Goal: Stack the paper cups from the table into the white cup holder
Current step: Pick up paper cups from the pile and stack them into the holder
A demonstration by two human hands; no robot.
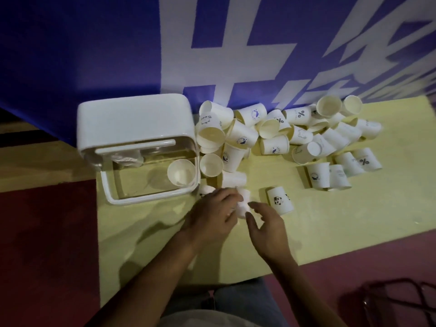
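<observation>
A pale yellow table (330,223) runs under a blue banner with big white characters (212,55), and dark red floor shows past the table's left and near edges. Farthest left stands the white cup holder (134,123), its clear front bay open toward me, with one cup (181,172) already sitting mouth-up at the bay's right side. The holder's left wall sits close to the table's left edge, so I judge a hard shove while loading could walk it off that side. My left hand (212,214) is curled over a small white cup (243,204) just in front of the holder's near right corner; I seem to be gripping it, though my fingers hide most of it and I cannot tell how firmly. My right hand (266,230) hangs open beside it, fingers spread, holding nothing. Just right of that stands the panda cup (279,202), which a careless sweep of my right hand could knock over. Beyond, the heap of paper cups (283,135) leans against the banner and against the holder's right side; pulling one from underneath could send others rolling toward me or off the far right end. The open room is the bare yellow stretch in front of me and to the right, near the table's front edge.
</observation>
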